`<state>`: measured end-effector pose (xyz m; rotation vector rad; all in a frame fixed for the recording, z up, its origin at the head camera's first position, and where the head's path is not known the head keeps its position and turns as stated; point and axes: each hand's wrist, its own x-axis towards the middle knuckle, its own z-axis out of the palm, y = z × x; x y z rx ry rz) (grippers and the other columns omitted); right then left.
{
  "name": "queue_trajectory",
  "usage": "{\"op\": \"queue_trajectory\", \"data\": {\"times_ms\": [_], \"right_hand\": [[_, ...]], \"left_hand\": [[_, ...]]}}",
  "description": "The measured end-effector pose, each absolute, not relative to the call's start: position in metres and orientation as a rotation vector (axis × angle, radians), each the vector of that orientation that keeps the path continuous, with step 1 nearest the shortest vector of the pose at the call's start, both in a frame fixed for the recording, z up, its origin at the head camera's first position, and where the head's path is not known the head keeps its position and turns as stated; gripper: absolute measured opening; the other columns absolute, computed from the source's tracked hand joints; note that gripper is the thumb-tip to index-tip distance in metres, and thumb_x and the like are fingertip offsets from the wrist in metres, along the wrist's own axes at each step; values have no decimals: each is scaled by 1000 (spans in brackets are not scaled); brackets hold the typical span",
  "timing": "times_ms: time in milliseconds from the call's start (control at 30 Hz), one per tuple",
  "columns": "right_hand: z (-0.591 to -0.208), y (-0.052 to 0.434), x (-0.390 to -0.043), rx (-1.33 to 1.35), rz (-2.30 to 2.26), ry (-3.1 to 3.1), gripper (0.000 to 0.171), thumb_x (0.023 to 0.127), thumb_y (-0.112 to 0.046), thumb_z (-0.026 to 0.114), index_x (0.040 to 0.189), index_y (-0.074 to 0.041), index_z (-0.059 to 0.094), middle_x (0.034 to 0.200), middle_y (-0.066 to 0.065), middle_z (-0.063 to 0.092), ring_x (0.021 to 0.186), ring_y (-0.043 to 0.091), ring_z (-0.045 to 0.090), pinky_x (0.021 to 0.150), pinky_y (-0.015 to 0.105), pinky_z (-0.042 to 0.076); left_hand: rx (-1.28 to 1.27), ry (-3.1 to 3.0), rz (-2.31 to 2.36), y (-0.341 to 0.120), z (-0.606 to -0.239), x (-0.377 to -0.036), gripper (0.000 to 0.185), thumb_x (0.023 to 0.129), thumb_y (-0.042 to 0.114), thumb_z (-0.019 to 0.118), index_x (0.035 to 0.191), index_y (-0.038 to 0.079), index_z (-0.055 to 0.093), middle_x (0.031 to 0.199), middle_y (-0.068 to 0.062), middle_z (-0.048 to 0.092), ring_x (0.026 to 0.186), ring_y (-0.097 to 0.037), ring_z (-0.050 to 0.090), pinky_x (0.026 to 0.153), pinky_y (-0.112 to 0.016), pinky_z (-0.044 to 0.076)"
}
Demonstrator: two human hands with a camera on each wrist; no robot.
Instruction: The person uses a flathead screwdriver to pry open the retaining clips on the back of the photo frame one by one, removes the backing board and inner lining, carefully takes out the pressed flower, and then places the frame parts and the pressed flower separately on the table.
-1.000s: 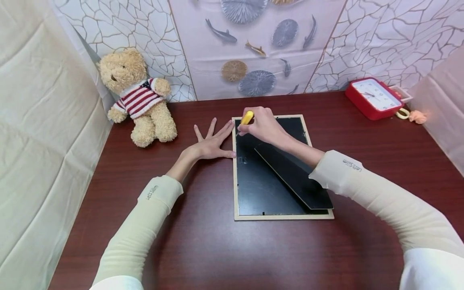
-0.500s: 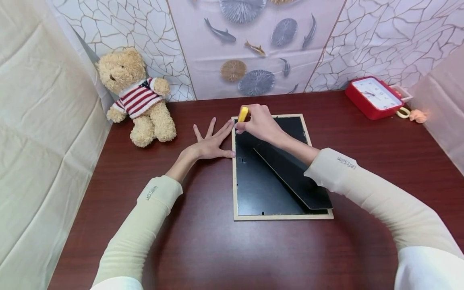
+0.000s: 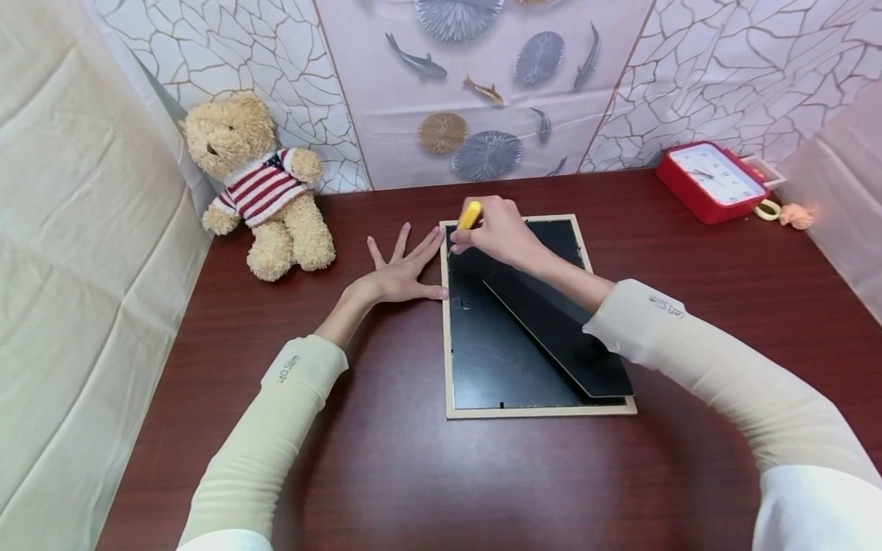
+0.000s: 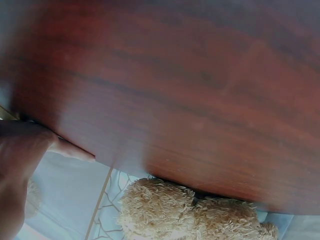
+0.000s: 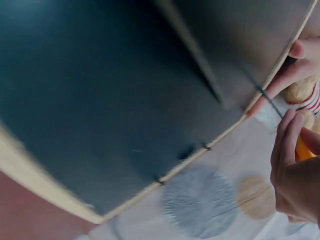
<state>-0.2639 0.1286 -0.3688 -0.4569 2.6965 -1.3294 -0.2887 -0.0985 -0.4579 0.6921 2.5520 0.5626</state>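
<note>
Frame (image 3: 482, 360), face down with its black back up, lies mid-bench (image 3: 386, 474). Right hand (image 3: 499, 233) has its grip curled round a yellow tool (image 3: 470, 215) at the frame's far left corner. Left hand (image 3: 403, 275) lies flat with fingers spread, touching the frame's left edge.

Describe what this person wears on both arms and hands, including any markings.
Both arms wear close-fitting, pale cream ribbed sleeves that end at the wrist. Each cuff carries small dark lettering: on the left sleeve it runs along the cuff, and on the right sleeve it sits near the cuff edge; the words are too small to read surely. The left hand and right hand are bare, with no gloves, rings or watch visible.
</note>
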Motion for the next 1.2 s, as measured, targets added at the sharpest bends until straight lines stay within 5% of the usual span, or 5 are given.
{"op": "queue_trajectory", "data": {"times_ms": [267, 700, 1200], "right_hand": [[-385, 156, -262, -180, -1926, 2090, 7, 99, 8, 72, 95, 6, 67, 92, 13, 78, 82, 19, 84, 91, 31, 65], [-369, 129, -260, -608, -1204, 2761, 14, 93, -3, 78, 84, -6, 68, 83, 11, 82, 85, 32, 84, 57, 19, 47], [-358, 112, -266, -712, -1000, 2846, 15, 91, -2, 72, 79, -8, 66, 75, 8, 78, 78, 23, 80, 68, 24, 52]], "left_hand": [[700, 2548, 552, -97, -457, -287, 115, 98, 67, 72, 175, 42, -11, 182, 21, -17, 161, -23, -43, 106, -74, -42], [702, 2548, 550, -97, -456, -286, 114, 100, 66, 70, 175, 42, -12, 183, 19, -17, 161, -25, -43, 106, -76, -41], [702, 2541, 582, -100, -458, -290, 114, 100, 65, 71, 174, 44, -13, 181, 21, -20, 161, -25, -43, 105, -74, -43]]}}
